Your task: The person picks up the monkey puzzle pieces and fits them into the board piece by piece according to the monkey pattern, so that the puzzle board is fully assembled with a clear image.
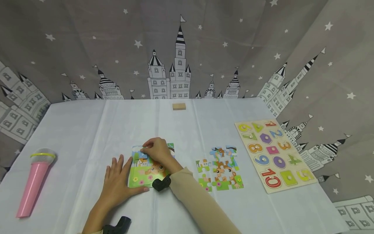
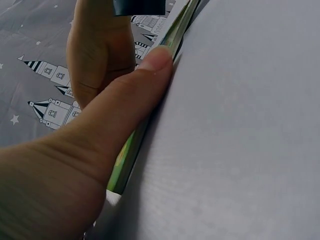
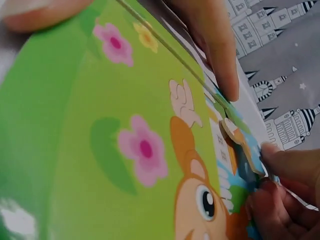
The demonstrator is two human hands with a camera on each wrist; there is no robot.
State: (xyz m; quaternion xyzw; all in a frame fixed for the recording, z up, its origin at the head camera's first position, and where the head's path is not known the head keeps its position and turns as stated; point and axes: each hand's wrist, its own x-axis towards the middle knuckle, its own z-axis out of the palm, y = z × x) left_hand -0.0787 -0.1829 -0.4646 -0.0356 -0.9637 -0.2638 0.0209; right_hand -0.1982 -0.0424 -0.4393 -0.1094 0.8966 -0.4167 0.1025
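My right hand point(image 1: 157, 150) is over the upper left of a picture puzzle board point(image 1: 137, 179) showing a cartoon monkey, flowers and grass. Thumb and fingertips pinch a puzzle piece point(image 3: 246, 149), tilted just above the board's blue and house area. At the board's left side lies my left hand point(image 1: 116, 180), fingers spread and fairly straight. Its thumb point(image 2: 117, 102) runs along the board's near edge, while a finger point(image 3: 222, 60) touches the left edge. The right hand and forearm hide part of the board's right side.
Right of the board lie several loosely joined puzzle pieces point(image 1: 223, 172) with a matching monkey picture. Farther right is a wooden number-and-shape board point(image 1: 270, 159). A pink toy microphone point(image 1: 35, 185) lies at the far left, a small wooden block point(image 1: 179, 106) at the table's back edge.
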